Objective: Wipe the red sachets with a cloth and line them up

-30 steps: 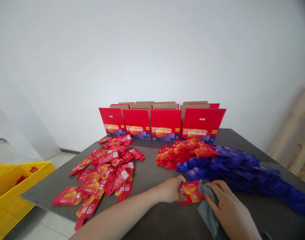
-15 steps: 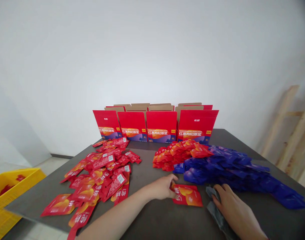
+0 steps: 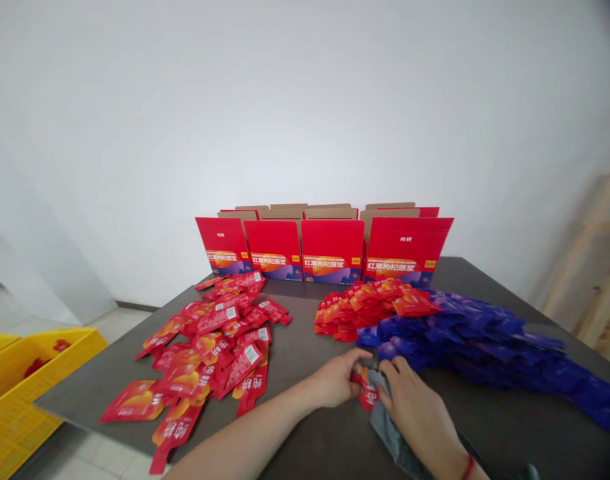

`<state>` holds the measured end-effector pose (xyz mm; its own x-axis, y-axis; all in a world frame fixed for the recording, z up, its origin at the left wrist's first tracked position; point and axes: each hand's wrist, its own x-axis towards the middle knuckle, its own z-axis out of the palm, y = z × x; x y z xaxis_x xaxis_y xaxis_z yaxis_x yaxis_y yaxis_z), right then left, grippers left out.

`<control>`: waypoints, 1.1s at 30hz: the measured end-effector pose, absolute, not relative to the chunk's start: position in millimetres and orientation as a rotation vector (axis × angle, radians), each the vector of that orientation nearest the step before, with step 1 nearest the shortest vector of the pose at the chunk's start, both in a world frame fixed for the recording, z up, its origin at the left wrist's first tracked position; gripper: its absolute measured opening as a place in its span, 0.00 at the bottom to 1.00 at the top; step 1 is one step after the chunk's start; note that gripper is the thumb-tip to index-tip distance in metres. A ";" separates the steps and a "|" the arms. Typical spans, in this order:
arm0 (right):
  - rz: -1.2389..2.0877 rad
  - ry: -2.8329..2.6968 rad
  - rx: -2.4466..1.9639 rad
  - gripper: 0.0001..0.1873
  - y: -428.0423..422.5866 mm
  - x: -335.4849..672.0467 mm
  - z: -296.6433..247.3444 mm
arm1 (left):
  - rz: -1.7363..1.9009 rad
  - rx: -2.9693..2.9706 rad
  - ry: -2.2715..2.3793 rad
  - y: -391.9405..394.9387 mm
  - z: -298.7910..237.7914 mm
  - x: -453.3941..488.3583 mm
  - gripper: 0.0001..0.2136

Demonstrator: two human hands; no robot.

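Observation:
My left hand [image 3: 341, 379] grips a red pouch [image 3: 369, 395] with white lettering by its left end, just above the dark table. In my right hand [image 3: 409, 393] is a grey cloth [image 3: 391, 437], pressed against the pouch's right side and hiding much of it. Beyond my hands lies a pile of red-orange pouches [image 3: 372, 308]. A heap of dark blue pouches [image 3: 475, 347] spreads to the right of it. To the left of my left arm lies a loose pile of red pouches [image 3: 205, 353], some with white barcode labels showing.
Several red open-topped boxes [image 3: 332, 250] stand in rows at the back of the table [image 3: 295, 347]. At the left, below table height, sits a yellow crate [image 3: 49, 373] with red things inside. Wooden bars [image 3: 602, 267] lean at the far right by the white wall.
My right hand has brought the cloth leftward onto the pouch. The pouch lay flat with its front showing; now it is tilted and partly covered. The whole view has shifted slightly.

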<state>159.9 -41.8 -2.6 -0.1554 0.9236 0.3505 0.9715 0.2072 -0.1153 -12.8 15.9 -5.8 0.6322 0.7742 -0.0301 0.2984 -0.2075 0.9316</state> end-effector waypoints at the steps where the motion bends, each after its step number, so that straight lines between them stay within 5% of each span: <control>1: -0.204 -2.126 -1.799 0.07 -41.7 171.3 -4.2 | 0.538 1.779 0.892 15.8 -4.1 -13.4 0.33; 7: -0.207 -2.020 -1.955 0.09 -50.4 229.8 -3.2 | 0.516 1.701 0.976 18.8 -5.6 -11.8 0.34; 18: -0.135 -2.183 -1.705 0.08 -53.1 147.4 3.7 | 0.634 1.721 0.769 17.8 -18.7 -14.8 0.34; 27: -0.336 -2.042 -1.914 0.10 -61.3 228.0 -10.8 | 0.544 1.667 0.867 18.7 -11.3 -14.3 0.35; 33: -0.116 -2.230 -1.753 0.11 -65.4 164.4 8.7 | 0.579 1.511 0.828 22.4 -17.5 -12.4 0.32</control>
